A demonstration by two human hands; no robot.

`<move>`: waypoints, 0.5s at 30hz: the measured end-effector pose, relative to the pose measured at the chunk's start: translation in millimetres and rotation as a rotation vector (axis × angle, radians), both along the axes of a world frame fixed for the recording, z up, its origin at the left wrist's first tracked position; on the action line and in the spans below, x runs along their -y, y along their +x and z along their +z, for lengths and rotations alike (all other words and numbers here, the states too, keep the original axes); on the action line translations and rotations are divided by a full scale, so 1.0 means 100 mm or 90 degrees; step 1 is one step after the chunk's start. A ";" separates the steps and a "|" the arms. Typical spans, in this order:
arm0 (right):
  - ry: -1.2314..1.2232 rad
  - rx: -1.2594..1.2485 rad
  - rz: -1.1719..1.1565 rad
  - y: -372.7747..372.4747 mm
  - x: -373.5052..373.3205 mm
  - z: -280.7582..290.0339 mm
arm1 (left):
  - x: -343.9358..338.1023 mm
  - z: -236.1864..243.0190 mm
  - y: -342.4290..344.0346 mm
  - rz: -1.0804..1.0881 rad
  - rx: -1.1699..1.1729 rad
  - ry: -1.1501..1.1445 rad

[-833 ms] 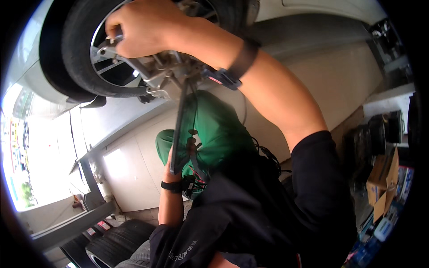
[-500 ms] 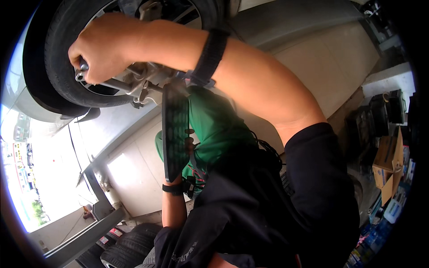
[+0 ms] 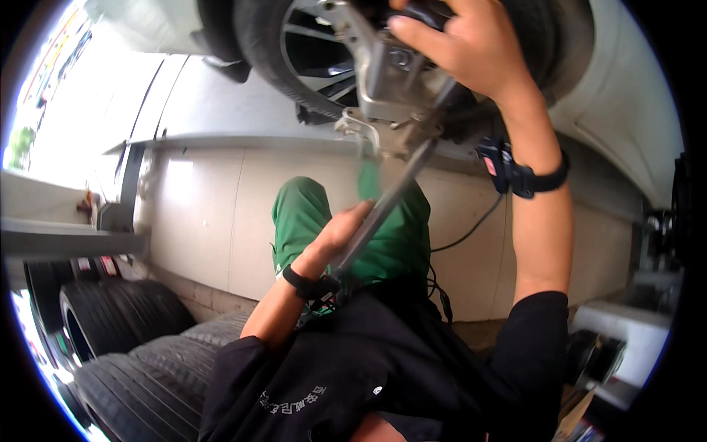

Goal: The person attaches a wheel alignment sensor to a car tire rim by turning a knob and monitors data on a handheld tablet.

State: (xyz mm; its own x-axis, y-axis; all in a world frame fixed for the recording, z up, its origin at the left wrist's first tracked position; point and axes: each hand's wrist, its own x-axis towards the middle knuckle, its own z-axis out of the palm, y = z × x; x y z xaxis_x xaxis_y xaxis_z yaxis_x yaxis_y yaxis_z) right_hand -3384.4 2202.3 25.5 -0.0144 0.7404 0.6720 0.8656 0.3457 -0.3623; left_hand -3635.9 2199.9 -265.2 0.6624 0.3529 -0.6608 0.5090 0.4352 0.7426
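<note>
A metal wheel clamp (image 3: 401, 77) sits against the spoked wheel (image 3: 258, 55) at the top of the view, with arms reaching out over the rim. My right hand (image 3: 482, 48) is closed around a black knob or handle (image 3: 426, 13) at the clamp's upper side; some fingertips run out at the picture's top edge. Down from the clamp slants a flat dark panel (image 3: 387, 202), seen nearly edge-on and blurred. My left hand (image 3: 346, 227) grips this panel along its left side, above my knees, its fingers partly hidden behind it.
Pale car bodywork (image 3: 618, 88) curves round the wheel on the right. Several black tyres (image 3: 129, 309) lie at lower left, by a grey metal beam (image 3: 66, 241). A dark cable (image 3: 471, 234) hangs from my right wrist strap. Light tiles (image 3: 195, 206) cover the floor.
My right hand has left the clamp arm's end at the tyre's left side and now holds the black knob. The panel leans diagonally instead of standing upright. The whole view has turned.
</note>
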 end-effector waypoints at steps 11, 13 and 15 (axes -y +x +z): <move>0.003 -0.019 -0.037 0.00 -0.05 -0.16 | 0.05 0.25 -0.02 0.002 -0.046 0.073; 0.008 -0.027 -0.041 0.02 -0.07 -0.15 | 0.03 0.21 -0.01 -0.002 -0.043 0.081; 0.057 0.017 -0.023 0.00 -0.12 -0.16 | 0.01 0.16 -0.01 -0.004 -0.044 0.098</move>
State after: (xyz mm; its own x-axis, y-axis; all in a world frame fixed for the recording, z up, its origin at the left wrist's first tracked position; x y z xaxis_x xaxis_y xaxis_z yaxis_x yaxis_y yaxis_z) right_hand -3384.8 2214.2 9.4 -0.0077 0.6782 0.7349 0.8868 0.3443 -0.3084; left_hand -3636.5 2198.6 -249.3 0.6194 0.4496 -0.6436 0.5637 0.3158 0.7632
